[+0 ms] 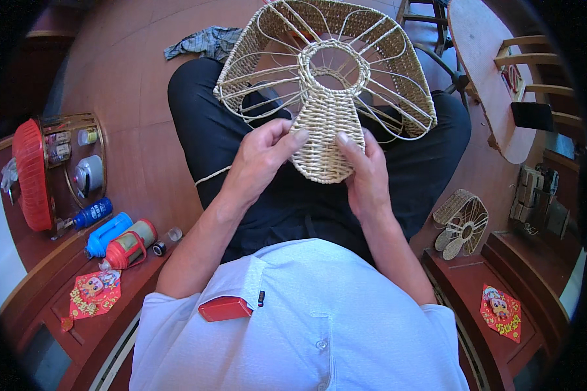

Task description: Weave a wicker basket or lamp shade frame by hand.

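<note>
An unfinished-looking woven straw piece (327, 140) rests over my lap. It has a wide woven wall (411, 65), thin rods spreading inward, a wrapped ring (304, 63) at the centre, and a rounded woven flap below the ring. My left hand (262, 155) grips the flap's left edge, thumb on top and fingers curled under. On the opposite edge, my right hand (368, 168) pinches it the same way, its fingers mostly hidden behind. A loose pale strand (212, 175) trails left across my thigh.
At left stand a red plastic basket (32, 174), a metal kettle (88, 174), and blue (109, 233) and red flasks (132, 244). A smaller similar woven piece (466, 225) sits at right. A tabletop (486, 78) rises far right; a crumpled cloth (203, 43) lies ahead.
</note>
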{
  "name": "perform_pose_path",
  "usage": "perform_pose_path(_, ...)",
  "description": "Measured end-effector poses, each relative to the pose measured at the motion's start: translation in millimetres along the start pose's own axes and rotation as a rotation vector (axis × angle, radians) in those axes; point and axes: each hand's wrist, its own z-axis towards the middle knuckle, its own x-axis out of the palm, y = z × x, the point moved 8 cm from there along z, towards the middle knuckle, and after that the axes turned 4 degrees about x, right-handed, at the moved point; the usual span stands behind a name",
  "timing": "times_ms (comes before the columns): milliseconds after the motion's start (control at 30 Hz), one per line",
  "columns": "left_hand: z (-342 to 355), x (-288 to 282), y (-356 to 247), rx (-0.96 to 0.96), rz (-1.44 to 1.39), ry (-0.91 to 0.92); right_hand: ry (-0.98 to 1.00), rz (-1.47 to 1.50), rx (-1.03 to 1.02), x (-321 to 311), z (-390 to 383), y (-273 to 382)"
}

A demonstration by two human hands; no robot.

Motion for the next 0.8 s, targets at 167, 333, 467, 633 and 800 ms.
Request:
perform_pose_path(167, 10, 18, 21, -0.011, -0.235, 0.032, 0.004, -0.109, -0.099, -2, 11, 0)
perform_pose_path(333, 3, 19, 26, -0.018, -0.225, 0.108, -0.016, -0.105, -0.195, -8, 2, -4)
perform_pose_path(467, 1, 21, 28, -0.032, -0.249, 0.112, -0.029, -0.173, -0.173, -7, -1, -5)
perform_pose_path(633, -1, 15, 38, -0.043, -0.212, 0.103, -0.054, -0.392, -0.216, -9, -4, -5)
perform_pose_path(800, 6, 13, 38, -0.083, -0.144, 0.167, 0.027, -0.359, -0.174, -11, -5, -8)
